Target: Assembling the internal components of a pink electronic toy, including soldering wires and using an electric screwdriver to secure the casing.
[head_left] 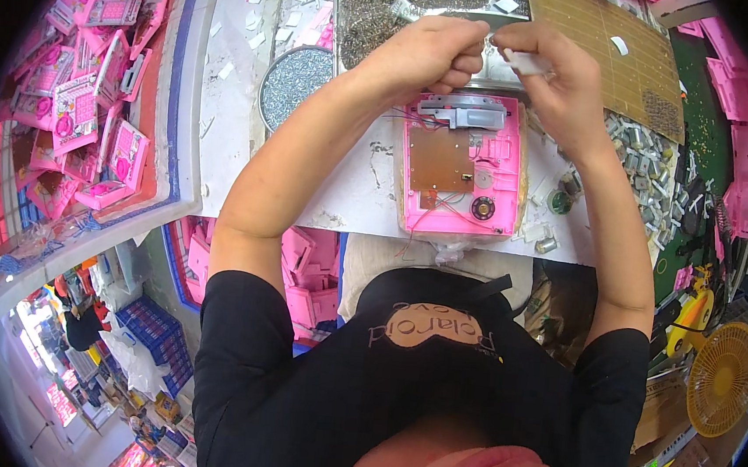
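An open pink plastic toy housing (461, 166) lies on the white workbench (351, 188) in front of me, showing a brown circuit board, a small round speaker, thin wires and a grey part at its far end. My left hand (432, 54) hovers just above the housing's far edge, fingers pinched shut; whatever it pinches is too small to make out. My right hand (550, 67) is right beside it, closed on a small white piece (528, 63).
A metal tray of tiny metal parts (383, 6) and a round dish of small parts (294, 78) sit behind the housing. A brown perforated board (609, 41) lies at the right, with small metal parts beside it. Pink toy parts fill a bin (95, 89) at left. A yellow fan (723, 375) stands at lower right.
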`<state>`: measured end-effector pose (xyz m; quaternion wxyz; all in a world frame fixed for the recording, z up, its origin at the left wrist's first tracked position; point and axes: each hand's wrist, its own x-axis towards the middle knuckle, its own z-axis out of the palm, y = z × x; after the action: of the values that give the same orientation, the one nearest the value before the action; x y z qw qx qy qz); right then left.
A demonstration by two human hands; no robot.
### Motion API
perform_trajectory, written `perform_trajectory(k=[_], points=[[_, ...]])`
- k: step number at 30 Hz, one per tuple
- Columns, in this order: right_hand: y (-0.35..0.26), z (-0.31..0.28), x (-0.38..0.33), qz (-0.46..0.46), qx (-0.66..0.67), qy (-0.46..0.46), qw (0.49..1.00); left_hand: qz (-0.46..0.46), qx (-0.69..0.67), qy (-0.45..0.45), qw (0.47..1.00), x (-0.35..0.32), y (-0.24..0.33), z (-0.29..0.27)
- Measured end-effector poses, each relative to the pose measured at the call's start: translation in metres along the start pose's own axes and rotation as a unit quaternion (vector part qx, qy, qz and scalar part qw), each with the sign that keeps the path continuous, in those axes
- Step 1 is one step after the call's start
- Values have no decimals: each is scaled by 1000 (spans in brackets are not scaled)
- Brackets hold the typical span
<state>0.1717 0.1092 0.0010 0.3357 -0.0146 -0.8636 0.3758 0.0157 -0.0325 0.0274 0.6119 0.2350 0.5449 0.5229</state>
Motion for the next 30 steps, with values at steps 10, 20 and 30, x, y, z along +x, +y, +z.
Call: perform_trajectory(k=[10, 20, 30], points=[[-3, -8, -3, -13, -181, -38, 983, 105, 86, 141, 981, -4, -4, -9], [-89, -55, -49, 163, -15, -185, 969, 312, 222, 37, 923, -129, -28, 39], [-134, -47, -119, 83, -47, -257, 962, 27, -144, 26, 989, -143, -117, 92]])
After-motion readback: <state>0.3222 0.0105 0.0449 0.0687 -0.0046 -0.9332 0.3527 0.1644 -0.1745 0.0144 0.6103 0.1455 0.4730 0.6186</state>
